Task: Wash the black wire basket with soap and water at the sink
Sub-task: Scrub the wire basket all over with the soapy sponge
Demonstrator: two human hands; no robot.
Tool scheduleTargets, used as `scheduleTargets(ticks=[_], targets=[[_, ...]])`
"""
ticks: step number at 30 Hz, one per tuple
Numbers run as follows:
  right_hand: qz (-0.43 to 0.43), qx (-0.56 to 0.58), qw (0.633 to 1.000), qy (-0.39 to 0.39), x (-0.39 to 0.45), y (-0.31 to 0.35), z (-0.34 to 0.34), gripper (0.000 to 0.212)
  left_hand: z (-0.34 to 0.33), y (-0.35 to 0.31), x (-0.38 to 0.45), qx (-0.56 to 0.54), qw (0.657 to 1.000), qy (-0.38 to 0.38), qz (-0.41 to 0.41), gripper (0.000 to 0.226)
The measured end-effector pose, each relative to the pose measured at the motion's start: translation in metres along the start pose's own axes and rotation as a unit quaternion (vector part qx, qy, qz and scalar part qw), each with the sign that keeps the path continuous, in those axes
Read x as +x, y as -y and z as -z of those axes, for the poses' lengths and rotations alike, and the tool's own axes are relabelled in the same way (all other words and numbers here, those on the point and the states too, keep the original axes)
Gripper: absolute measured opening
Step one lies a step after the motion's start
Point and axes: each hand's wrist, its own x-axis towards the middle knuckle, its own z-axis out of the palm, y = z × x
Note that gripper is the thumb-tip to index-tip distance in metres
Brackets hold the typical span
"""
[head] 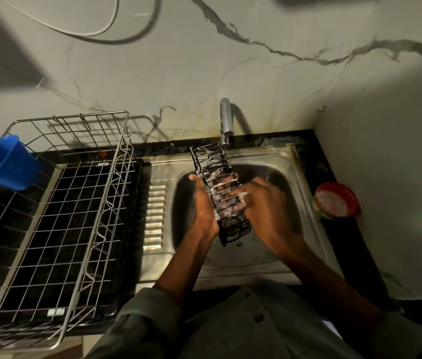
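A long narrow black wire basket, streaked with white soap foam, is held tilted over the steel sink, its far end just under the tap. My left hand grips its left side, with the fingers wrapped through to the inside. My right hand lies against the basket's right side, its soapy fingers reaching in among the wires. No stream of water is visible from the tap.
A large steel wire dish rack stands on the counter to the left, with a blue plastic mug hung on its far left edge. A red tub of pinkish soap sits on the counter right of the sink, near the wall.
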Motion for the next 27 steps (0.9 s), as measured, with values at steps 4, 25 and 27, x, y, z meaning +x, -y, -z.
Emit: scheduleTargets(ticks=[4,25,27], targets=[[0.092,-0.014,0.993,0.067,-0.007,0.009,-0.006,0.041,-0.003,0.006,0.004,-0.013,1.0,-0.004,-0.018,0.089],[0.023,0.146,0.989,0.018,-0.002,-0.024,-0.024,0.032,0.004,-0.015,0.01,-0.128,0.991,0.006,-0.022,0.071],[-0.061,0.166,0.983,-0.046,0.002,-0.033,-0.024,0.028,0.008,-0.015,0.011,-0.118,0.993,0.0,0.005,0.081]])
